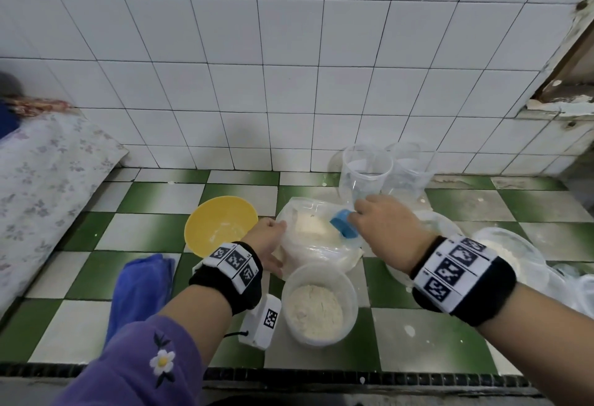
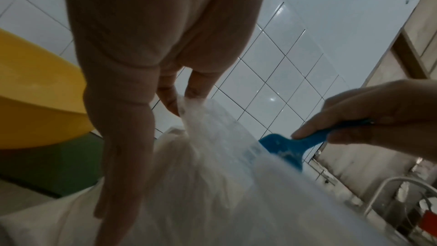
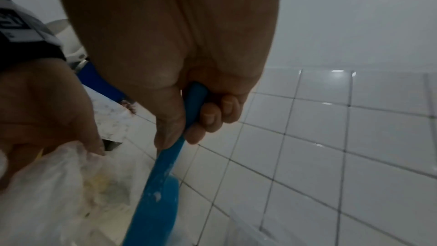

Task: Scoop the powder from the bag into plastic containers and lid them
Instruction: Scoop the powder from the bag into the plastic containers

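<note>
Both hands work at the clear plastic bag (image 1: pixel 316 238) of white powder on the green-and-white tiled counter (image 1: pixel 148 232). Nearest stands a round plastic container (image 1: pixel 319 304), partly filled with powder and unlidded. Just behind it, the left hand (image 1: pixel 268 238) pinches the bag's crumpled left edge, while the right hand (image 1: pixel 382 225) grasps the handle of a blue scoop (image 1: pixel 343 224) dipped into the bag's open mouth. A yellow bowl (image 1: pixel 220 225) sits left. Two clear containers (image 1: pixel 366 174) stand by the wall.

Blue scoop (image 1: pixel 343 223) dips into open powder bag (image 1: pixel 316 245), seemingly.
</note>
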A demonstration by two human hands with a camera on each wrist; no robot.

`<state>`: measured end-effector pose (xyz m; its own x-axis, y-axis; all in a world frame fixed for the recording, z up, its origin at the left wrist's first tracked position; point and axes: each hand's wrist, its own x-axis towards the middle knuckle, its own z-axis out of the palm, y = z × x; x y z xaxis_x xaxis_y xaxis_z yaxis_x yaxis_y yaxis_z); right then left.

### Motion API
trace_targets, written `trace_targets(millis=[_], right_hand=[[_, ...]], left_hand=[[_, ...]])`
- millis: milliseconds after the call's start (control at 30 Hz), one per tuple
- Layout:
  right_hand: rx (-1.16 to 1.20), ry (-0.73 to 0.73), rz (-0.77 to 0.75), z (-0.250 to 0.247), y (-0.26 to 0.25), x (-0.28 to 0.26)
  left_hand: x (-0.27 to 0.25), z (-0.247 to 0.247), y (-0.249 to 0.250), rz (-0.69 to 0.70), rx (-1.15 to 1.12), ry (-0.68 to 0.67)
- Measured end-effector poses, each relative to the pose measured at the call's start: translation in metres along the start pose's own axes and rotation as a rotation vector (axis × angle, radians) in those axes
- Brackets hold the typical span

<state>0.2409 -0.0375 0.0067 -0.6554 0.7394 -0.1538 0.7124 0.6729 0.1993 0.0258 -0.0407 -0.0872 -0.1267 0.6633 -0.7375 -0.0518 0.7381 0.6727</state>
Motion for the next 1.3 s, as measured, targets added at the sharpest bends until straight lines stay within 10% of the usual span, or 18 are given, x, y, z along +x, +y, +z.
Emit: trace_targets(millis=[300,833,1300], right_hand=[[0.401,-0.255,0.193,0.052,0.004,0.030],[1.350,-0.044,0.556,0.091,0.001,0.015],[1.422,0.125,0.521,0.078,0.024,-0.016]], left_hand=[[0.011,0.001,-0.002,-0.023,-0.066,-0.012],[-0.002,0.002,0.004,0.024,-0.023,-0.044],[-0.011,0.000,0.011,0.125,0.101,0.151]])
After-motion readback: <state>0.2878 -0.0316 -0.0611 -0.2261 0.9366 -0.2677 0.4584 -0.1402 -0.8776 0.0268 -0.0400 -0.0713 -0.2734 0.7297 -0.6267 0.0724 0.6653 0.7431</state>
